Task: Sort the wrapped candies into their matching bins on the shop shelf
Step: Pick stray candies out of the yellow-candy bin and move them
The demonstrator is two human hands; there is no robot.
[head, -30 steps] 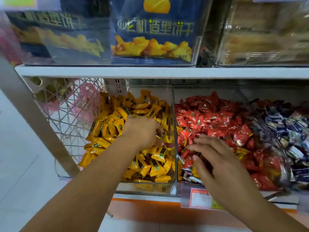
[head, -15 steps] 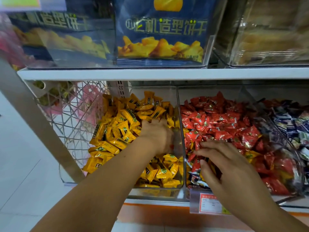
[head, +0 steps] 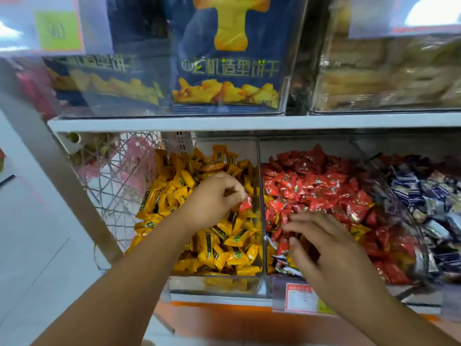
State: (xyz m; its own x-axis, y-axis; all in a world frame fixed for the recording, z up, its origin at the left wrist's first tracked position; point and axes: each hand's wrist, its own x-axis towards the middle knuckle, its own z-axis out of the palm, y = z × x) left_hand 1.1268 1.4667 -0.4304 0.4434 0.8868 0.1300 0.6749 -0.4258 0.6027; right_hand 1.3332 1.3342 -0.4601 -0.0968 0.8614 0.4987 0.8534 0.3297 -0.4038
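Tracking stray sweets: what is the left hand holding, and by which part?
The left hand pinches a red candy by its upper end, with the fingertips only.

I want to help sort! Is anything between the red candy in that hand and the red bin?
Only the clear divider wall beside it. The left hand pinches the red candy over the yellow bin, just left of that wall; the red bin lies right beyond.

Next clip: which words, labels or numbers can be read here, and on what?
"机造型饼干": yellow print on the blue biscuit bag, top middle; the character before it is unclear.
The left bag: the same words, blurred.
The green tag, top left: perhaps "90", blurred.
The price label below the red candies: too small.
Wrappers of the yellow candies: too small.
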